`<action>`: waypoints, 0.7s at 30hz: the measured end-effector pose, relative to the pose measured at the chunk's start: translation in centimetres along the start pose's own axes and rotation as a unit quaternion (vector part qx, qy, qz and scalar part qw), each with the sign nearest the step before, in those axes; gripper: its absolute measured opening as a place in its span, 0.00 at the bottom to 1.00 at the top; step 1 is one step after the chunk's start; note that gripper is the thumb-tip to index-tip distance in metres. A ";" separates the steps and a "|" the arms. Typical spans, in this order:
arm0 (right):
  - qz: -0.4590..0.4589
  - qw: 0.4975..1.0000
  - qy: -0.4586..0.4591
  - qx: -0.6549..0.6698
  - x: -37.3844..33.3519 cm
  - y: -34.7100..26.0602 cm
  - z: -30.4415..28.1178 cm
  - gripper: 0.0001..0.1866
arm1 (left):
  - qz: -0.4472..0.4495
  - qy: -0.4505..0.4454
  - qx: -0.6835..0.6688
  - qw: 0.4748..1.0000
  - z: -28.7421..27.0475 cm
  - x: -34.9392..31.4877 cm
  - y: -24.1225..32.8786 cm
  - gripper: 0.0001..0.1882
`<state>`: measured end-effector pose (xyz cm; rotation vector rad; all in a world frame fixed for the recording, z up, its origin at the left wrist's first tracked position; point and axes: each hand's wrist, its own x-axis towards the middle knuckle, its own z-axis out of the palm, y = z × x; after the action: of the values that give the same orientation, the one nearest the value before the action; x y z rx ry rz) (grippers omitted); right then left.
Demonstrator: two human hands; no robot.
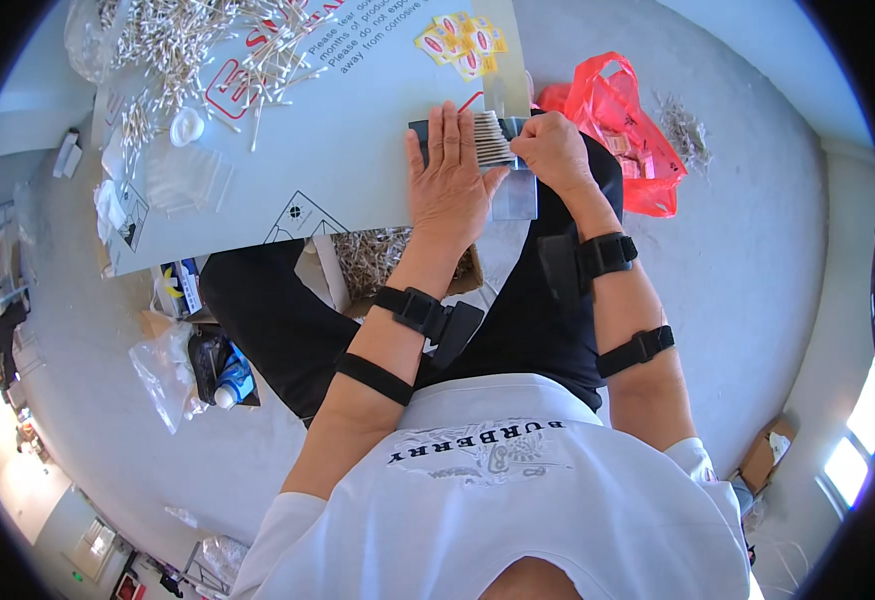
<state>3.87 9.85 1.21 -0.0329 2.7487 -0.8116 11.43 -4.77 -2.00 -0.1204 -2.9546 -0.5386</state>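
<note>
A neat row of cotton swabs lies side by side on a dark flat holder at the right end of the board. My left hand rests flat over the holder's left part, fingers stretched out beside the swabs. At the row's right end, my right hand is closed with its fingertips pressed together. Whatever it pinches is hidden. Below the row, a greyish smooth plate sticks out past the board's edge. Loose cotton swabs are heaped at the far left, and small yellow-and-white labels lie beyond my hands.
Clear plastic boxes and a round white lid sit on the board's left side. A red plastic bag stands to the right. Under the board is a cardboard box full of swab-like sticks. A blue bottle lies at lower left.
</note>
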 end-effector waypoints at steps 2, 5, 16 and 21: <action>0.003 1.000 0.000 0.003 0.1 0.3 -0.1 0.11 | 0.004 -0.014 -0.005 1.000 -0.2 -0.3 0.2 0.42; -0.017 1.000 0.000 0.004 0.1 0.4 -0.1 0.11 | 0.011 -0.024 -0.006 1.000 -0.3 -0.6 0.2 0.42; 0.005 0.999 -0.031 0.043 0.4 0.5 0.0 0.12 | 0.024 -0.018 0.010 0.999 -0.4 -0.5 0.2 0.41; -0.005 0.999 -0.023 0.045 0.5 0.8 0.4 0.12 | 0.052 -0.016 -0.003 0.998 -0.6 -0.4 -0.2 0.40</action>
<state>3.58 10.29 0.32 -0.0472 2.6682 -0.9239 11.85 -5.15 -1.53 -0.2854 -2.9568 -0.5369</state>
